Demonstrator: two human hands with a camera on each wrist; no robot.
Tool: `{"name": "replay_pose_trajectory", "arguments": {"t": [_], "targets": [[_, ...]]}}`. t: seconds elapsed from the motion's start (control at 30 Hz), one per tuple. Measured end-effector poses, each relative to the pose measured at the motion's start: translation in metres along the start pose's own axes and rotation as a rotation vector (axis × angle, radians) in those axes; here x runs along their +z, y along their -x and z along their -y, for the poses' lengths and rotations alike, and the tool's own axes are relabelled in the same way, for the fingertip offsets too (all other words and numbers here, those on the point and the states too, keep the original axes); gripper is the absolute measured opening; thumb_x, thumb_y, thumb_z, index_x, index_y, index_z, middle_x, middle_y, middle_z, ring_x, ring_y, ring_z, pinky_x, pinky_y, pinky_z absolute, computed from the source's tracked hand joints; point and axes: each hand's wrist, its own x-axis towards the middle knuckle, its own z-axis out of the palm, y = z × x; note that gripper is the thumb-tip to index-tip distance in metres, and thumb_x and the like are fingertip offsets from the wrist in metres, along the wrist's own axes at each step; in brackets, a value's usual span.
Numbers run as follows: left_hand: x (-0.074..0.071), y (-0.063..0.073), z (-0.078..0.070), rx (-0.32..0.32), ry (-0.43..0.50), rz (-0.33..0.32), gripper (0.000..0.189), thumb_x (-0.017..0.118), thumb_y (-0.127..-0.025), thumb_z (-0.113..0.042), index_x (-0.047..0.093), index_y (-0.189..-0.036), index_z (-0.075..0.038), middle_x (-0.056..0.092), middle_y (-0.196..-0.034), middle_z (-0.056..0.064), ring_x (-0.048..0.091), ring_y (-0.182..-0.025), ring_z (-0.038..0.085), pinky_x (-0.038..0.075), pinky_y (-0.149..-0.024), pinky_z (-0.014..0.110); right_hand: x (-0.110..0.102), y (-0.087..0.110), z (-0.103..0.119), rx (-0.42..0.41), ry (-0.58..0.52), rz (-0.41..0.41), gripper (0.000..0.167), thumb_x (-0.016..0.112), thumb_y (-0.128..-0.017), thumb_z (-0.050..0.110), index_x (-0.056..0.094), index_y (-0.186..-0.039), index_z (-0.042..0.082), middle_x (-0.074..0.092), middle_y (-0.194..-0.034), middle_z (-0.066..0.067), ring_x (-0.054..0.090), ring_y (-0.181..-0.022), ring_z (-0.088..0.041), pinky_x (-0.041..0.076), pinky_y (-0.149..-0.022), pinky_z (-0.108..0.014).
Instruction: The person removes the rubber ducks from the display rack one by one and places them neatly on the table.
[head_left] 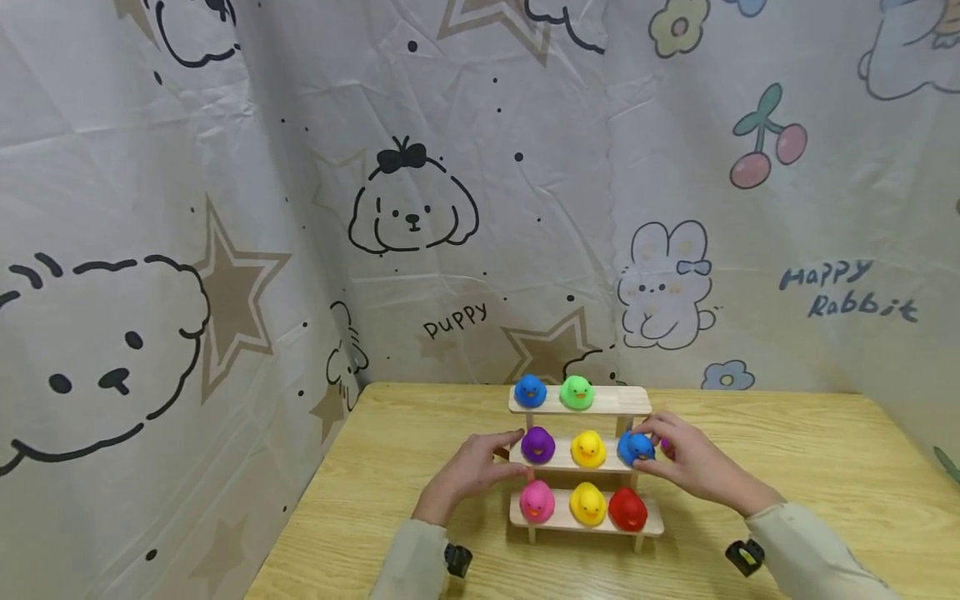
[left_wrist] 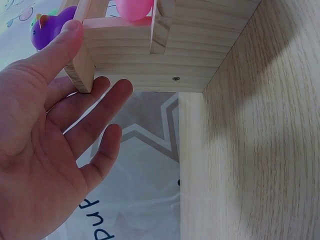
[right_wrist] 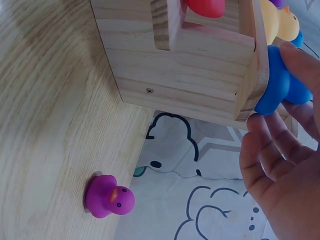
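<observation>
A three-tier wooden shelf (head_left: 621, 402) stands on the table with small rubber ducks on it. At the right end of its middle tier, my right hand (head_left: 697, 463) pinches a blue rubber duck (head_left: 634, 449) between thumb and fingers; in the right wrist view the blue duck (right_wrist: 276, 85) sits at the board's edge. My left hand (head_left: 474, 468) holds the left end of the middle tier, thumb and fingers on either side of the board end in the left wrist view. Beside that thumb is a purple duck (left_wrist: 50, 31). A yellow duck (head_left: 588, 449) sits mid-tier.
Another blue duck (head_left: 530, 391) and a green duck (head_left: 577, 392) occupy the top tier. Below are pink (head_left: 537, 502), yellow (head_left: 587, 504) and red (head_left: 627, 509) ducks. A magenta duck (right_wrist: 107, 196) lies on the table right of the shelf. A printed curtain (head_left: 525, 250) hangs behind.
</observation>
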Motion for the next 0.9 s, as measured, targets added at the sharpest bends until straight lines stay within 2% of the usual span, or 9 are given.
{"name": "replay_pose_trajectory", "arguments": {"t": [0.13, 0.33, 0.47, 0.67, 0.9], "targets": [[0.000, -0.001, -0.001, -0.002, -0.005, -0.002, 0.065, 0.065, -0.085, -0.047, 0.049, -0.139, -0.015, 0.053, -0.136, 0.000, 0.058, -0.100, 0.014, 0.047, -0.082, 0.027, -0.002, 0.000, 0.000, -0.002, -0.003, -0.001, 0.027, 0.077, -0.080, 0.024, 0.065, -0.102, 0.014, 0.051, -0.094, 0.006, 0.052, -0.076, -0.018, 0.047, -0.059, -0.025], [0.001, -0.001, 0.000, -0.004, 0.002, 0.001, 0.064, 0.066, -0.085, -0.045, 0.049, -0.139, -0.015, 0.053, -0.135, 0.001, 0.058, -0.100, 0.014, 0.048, -0.083, 0.028, -0.004, 0.001, -0.003, 0.029, 0.003, 0.018, 0.028, 0.078, -0.079, 0.026, 0.064, -0.101, 0.018, 0.050, -0.095, 0.007, 0.049, -0.076, -0.010, 0.048, -0.061, -0.024], [0.002, -0.001, 0.000, -0.015, 0.010, 0.003, 0.063, 0.066, -0.086, -0.043, 0.049, -0.139, -0.015, 0.054, -0.135, 0.001, 0.058, -0.099, 0.015, 0.048, -0.082, 0.029, -0.007, 0.003, -0.003, 0.027, 0.015, 0.015, 0.028, 0.078, -0.079, 0.028, 0.064, -0.101, 0.020, 0.052, -0.099, 0.006, 0.050, -0.079, -0.010, 0.049, -0.064, -0.023], [0.002, 0.000, 0.000, -0.017, 0.016, -0.003, 0.062, 0.067, -0.086, -0.042, 0.049, -0.139, -0.014, 0.054, -0.134, 0.002, 0.058, -0.098, 0.016, 0.048, -0.081, 0.029, -0.012, 0.005, -0.004, -0.017, 0.037, -0.031, 0.030, 0.081, -0.076, 0.022, 0.065, -0.101, 0.019, 0.055, -0.102, 0.005, 0.056, -0.088, -0.016, 0.054, -0.073, -0.032], [0.002, 0.001, -0.001, -0.032, 0.039, -0.005, 0.062, 0.067, -0.086, -0.041, 0.049, -0.139, -0.015, 0.055, -0.133, 0.002, 0.058, -0.099, 0.017, 0.048, -0.080, 0.029, -0.021, 0.009, -0.008, -0.016, 0.042, -0.077, 0.033, 0.083, -0.073, 0.015, 0.065, -0.100, 0.016, 0.057, -0.103, 0.002, 0.052, -0.082, -0.010, 0.051, -0.064, -0.027]]}}
